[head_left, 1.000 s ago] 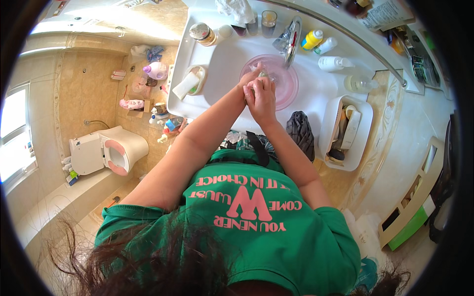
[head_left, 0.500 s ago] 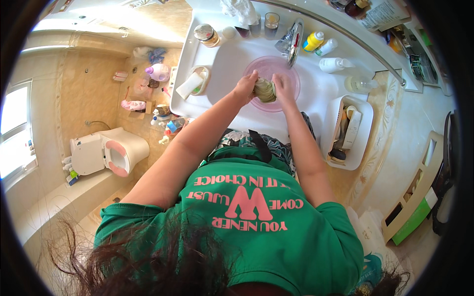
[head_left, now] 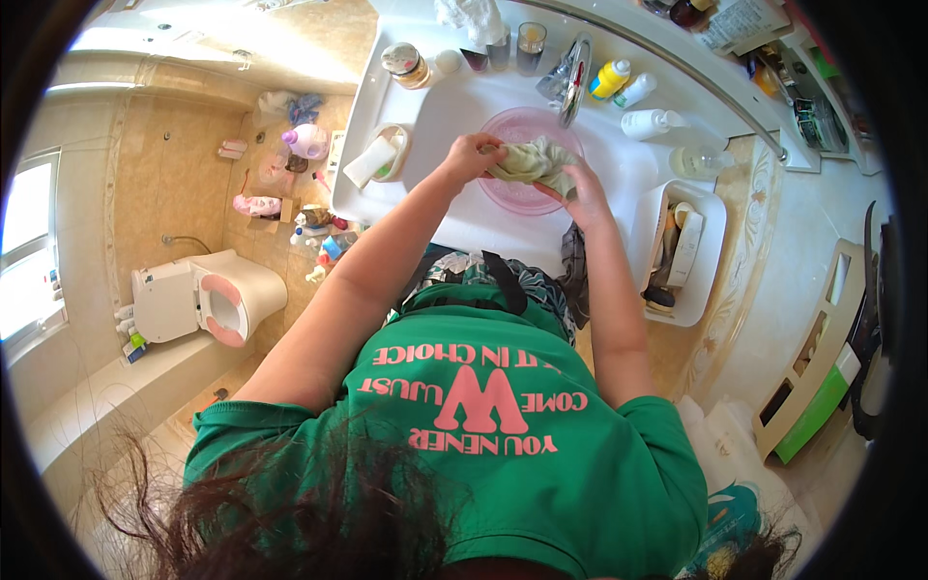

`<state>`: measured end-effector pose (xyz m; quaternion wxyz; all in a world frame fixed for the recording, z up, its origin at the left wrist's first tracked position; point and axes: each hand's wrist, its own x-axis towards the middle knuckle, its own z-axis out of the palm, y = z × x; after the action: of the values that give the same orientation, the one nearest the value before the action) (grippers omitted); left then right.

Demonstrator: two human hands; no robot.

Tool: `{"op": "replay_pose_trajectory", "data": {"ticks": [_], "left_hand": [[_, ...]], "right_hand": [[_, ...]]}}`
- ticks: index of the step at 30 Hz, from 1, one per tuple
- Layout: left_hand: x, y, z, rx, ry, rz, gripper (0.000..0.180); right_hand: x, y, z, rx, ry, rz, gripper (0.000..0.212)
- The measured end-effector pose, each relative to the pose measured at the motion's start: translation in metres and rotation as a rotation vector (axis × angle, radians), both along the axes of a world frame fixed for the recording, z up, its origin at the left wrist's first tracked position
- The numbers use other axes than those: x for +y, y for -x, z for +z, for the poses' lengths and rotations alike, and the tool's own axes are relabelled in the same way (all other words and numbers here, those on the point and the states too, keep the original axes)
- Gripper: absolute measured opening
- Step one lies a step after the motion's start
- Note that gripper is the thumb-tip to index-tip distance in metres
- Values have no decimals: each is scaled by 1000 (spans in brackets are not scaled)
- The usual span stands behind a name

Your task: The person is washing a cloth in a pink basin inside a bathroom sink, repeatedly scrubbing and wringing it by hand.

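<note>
A pale green cloth [head_left: 535, 162] is stretched between my two hands, loosely bunched and creased. My left hand [head_left: 471, 157] pinches its left end. On the other end, my right hand [head_left: 586, 196] grips with the thumb and fingers, partly behind the cloth. Beneath them a pink translucent basin [head_left: 517, 201] stands in the white sink [head_left: 447, 124]; the cloth and hands hide part of it. The chrome faucet [head_left: 578, 72] rises behind the basin's right side.
On the sink's back ledge stand a glass [head_left: 530, 46], a jar [head_left: 404, 64], a yellow bottle [head_left: 609, 79] and a white pump bottle [head_left: 646, 123]. A soap dish [head_left: 393, 145] sits at left. A white bin [head_left: 710, 242] is at right, and a toilet [head_left: 242, 285] far left.
The cloth was a tight twisted bundle between my hands and is now loosened and spread wider. My hands have moved apart, the right one shifting rightward and nearer to me.
</note>
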<state>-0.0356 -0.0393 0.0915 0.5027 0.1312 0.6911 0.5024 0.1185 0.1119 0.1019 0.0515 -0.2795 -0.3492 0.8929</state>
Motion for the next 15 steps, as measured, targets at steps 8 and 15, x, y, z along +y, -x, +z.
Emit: {"op": "replay_pose_trajectory", "data": {"ticks": [8,15], "left_hand": [[-14,9,-12,-346,-61,413,19],[-3,-4,-26,-276,133,151,30]], "right_hand": [[26,-27,-4,-111,-237,-325,28],[43,-15,-35,-355,-738,-10,34]]}}
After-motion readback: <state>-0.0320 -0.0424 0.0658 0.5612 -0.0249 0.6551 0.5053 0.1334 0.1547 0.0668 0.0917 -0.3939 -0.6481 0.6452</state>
